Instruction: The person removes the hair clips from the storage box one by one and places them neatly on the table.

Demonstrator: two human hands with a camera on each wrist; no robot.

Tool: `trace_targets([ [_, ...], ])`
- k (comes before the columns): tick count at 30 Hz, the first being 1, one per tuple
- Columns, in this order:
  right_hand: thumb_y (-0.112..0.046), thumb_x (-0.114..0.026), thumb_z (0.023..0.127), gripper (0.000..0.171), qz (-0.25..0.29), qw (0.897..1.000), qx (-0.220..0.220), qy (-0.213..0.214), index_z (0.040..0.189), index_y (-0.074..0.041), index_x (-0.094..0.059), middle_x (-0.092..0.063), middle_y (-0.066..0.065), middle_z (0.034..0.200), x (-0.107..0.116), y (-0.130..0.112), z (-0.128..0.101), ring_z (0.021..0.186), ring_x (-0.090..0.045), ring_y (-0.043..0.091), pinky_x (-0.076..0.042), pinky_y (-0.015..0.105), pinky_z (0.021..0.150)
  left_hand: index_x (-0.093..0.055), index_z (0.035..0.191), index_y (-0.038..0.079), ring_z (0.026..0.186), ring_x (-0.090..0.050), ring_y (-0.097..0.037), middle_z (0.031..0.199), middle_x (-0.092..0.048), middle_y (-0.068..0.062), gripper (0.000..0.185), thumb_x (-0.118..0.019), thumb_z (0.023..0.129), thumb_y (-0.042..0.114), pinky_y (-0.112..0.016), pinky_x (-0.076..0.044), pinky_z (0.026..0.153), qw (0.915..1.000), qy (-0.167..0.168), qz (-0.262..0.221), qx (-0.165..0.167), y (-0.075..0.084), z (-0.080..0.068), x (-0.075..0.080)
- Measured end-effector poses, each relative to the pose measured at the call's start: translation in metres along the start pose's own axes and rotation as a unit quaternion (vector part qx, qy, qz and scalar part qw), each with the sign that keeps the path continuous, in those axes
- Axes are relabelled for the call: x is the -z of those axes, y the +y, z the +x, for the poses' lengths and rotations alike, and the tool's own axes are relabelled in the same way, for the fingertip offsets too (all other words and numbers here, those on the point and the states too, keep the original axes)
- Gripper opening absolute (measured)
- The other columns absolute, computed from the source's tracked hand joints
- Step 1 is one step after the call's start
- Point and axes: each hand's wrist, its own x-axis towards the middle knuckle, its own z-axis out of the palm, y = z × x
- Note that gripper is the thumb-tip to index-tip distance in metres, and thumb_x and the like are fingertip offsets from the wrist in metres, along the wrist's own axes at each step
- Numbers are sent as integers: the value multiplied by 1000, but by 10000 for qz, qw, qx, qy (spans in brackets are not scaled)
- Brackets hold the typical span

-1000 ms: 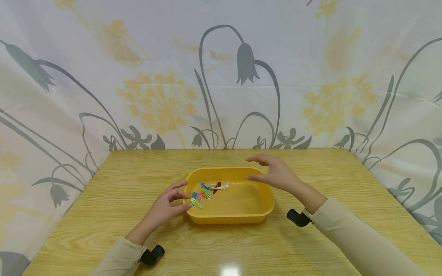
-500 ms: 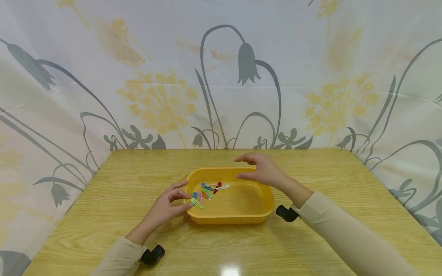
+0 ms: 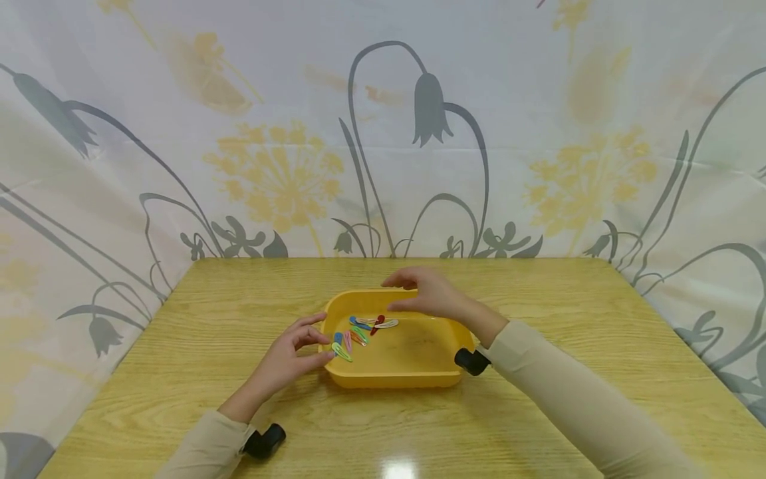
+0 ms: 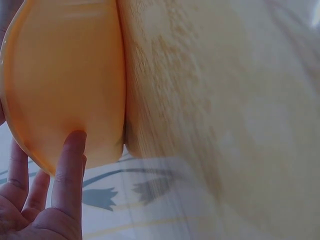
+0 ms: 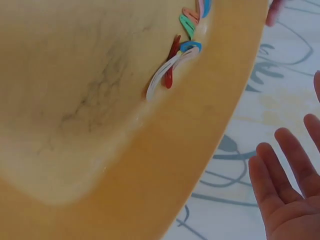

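A floral curtain (image 3: 383, 126) hangs behind the far edge of a wooden table (image 3: 197, 346) and wraps round both its sides. On the table, about midway between the left and right edges, sits a yellow tub (image 3: 413, 379), its long axis running left to right, parallel to the near edge.

The right hand (image 3: 427, 296) hovers over the tub's far rim, toward its left half, fingers straight and loosely spread, holding nothing; in the right wrist view the fingers (image 5: 280, 170) are splayed above the rim, clear of it. The left hand (image 3: 287, 362) is at the tub's left end, thumb and fingers lightly curled; in the left wrist view a fingertip (image 4: 75, 142) touches the tub's outer wall, though a grip cannot be made out.

Inside the tub, bunched in its left end, lie the hair clips (image 3: 359, 332), just below and left of the right hand and just right of the left hand's fingertips. They point several ways. The white clip (image 3: 385, 324) lies roughly left to right; the red clip (image 3: 377, 324) slants across it; the green clip (image 3: 341, 352) slants nearest the left thumb.
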Motion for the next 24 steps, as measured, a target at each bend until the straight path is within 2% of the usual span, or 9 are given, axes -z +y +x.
trace_targets([
  [13,-16,-71,83,39,233,9970,173,-719,118,0,-61,-62,14,115,-20,-1,23,106,-56,31,-46,34,92,-64,96,0,120,-44,-37,142,-38,-12,22,-72,83,17,-52,-39,96,9999,-27,-14,140,3,-1,0],
  [19,-14,-71,84,36,355,9946,152,-967,115,0,-62,-63,13,112,-29,4,32,103,-59,25,-47,30,90,-64,95,0,119,-45,-37,143,-37,-12,23,-72,83,16,-52,-40,95,9998,-25,-44,171,5,-1,0],
  [24,-12,-72,83,33,241,9934,66,-1116,112,0,-63,-65,13,104,-35,6,35,93,-60,19,-49,24,82,-64,95,0,115,-48,-34,142,-37,-12,22,-72,82,16,-50,-43,93,9998,-17,-56,170,5,-1,-1],
])
